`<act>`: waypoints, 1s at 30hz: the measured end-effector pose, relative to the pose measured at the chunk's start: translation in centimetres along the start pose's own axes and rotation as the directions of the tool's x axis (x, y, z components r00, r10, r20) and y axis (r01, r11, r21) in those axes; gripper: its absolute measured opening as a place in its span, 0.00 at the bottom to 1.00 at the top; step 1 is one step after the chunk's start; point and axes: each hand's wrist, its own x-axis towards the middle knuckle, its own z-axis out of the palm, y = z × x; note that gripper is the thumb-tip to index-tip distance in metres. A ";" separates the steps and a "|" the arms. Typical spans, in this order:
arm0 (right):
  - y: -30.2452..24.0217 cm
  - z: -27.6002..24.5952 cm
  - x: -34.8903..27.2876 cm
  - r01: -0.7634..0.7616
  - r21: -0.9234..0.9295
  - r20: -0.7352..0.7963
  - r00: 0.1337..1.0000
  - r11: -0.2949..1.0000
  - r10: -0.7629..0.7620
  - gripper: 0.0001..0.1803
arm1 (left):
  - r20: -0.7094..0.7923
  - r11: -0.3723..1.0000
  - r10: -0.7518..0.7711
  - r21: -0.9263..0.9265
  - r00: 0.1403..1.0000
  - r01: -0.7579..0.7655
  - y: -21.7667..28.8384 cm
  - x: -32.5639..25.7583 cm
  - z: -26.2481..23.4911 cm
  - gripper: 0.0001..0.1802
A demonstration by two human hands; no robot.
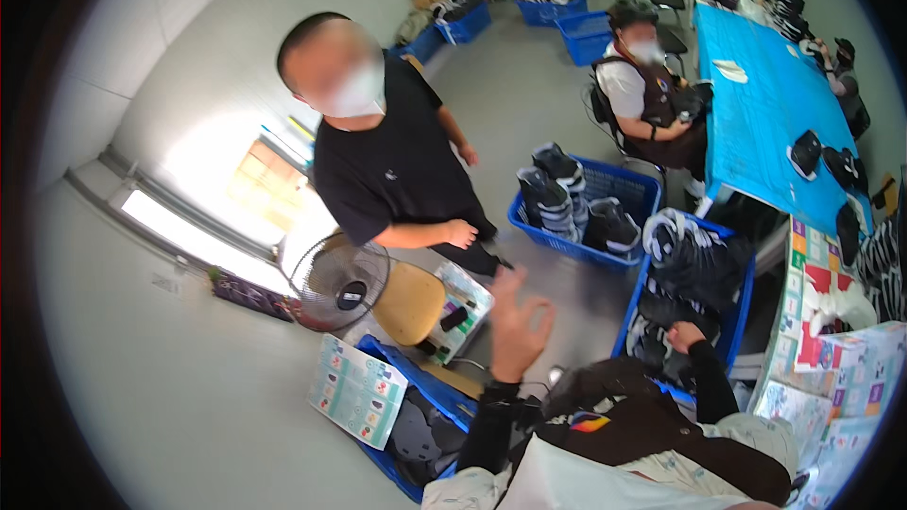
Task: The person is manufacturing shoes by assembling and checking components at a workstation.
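My left hand (520, 326) is raised in mid-air, blurred by motion, with its fingers apart and nothing in it. Lower and to the right, my right hand (685, 335) reaches into a blue plastic crate (749, 288) of black and white sneakers. Its fingers are curled down against the sneakers; whatever is between them is hidden. A black sneaker with white trim (650, 338) lies right beside that hand. Farther up in the same crate, a black and white sneaker (673, 238) sits on the pile.
A person in a black shirt (397, 161) and a mask stands ahead, near a fan (342, 281) and a wooden stool (409, 302). Another blue crate of sneakers (652, 194) stands beyond mine. A seated person (652, 94) handles a shoe at the blue-covered table (756, 85). Dark pieces (416, 434) fill a crate at lower left.
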 end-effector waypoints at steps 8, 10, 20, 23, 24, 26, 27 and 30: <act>-2.3 -3.8 16.9 -0.120 0.046 0.331 0.938 0.992 0.098 0.15 | -0.476 0.858 0.506 0.366 0.720 -0.361 2.3 8.8 -10.1 0.05; -3.2 -4.8 18.7 -0.092 0.087 0.286 0.956 0.992 0.064 0.14 | -0.424 0.826 0.561 0.227 0.711 -0.516 2.7 8.8 -10.7 0.08; -5.9 -6.6 24.7 -0.016 0.094 0.273 0.962 0.995 -0.011 0.13 | -0.048 -0.252 0.597 -0.959 0.801 0.131 10.0 9.9 -9.0 0.22; -6.6 -5.8 26.1 0.044 0.077 0.260 0.964 0.996 -0.063 0.13 | -0.209 -0.259 0.583 -0.964 0.785 -0.064 11.1 11.0 -9.1 0.16; -7.2 -5.1 26.3 0.044 0.095 0.280 0.958 0.995 -0.069 0.13 | -0.209 -0.258 0.582 -0.964 0.786 -0.065 11.0 11.0 -9.0 0.16; -7.8 -4.5 25.4 0.044 0.118 0.257 0.964 0.992 -0.073 0.12 | -0.254 -0.275 0.494 -0.953 0.831 -0.128 11.1 10.7 -8.6 0.13; -8.1 -4.1 24.9 0.039 0.145 0.232 0.970 0.989 -0.073 0.12 | -0.254 -0.275 0.493 -0.953 0.832 -0.129 11.3 10.7 -8.5 0.13; -10.7 -3.0 26.0 0.055 0.128 0.262 0.961 0.990 -0.088 0.11 | -0.204 -0.251 0.527 -0.965 0.825 -0.078 11.1 10.6 -8.9 0.13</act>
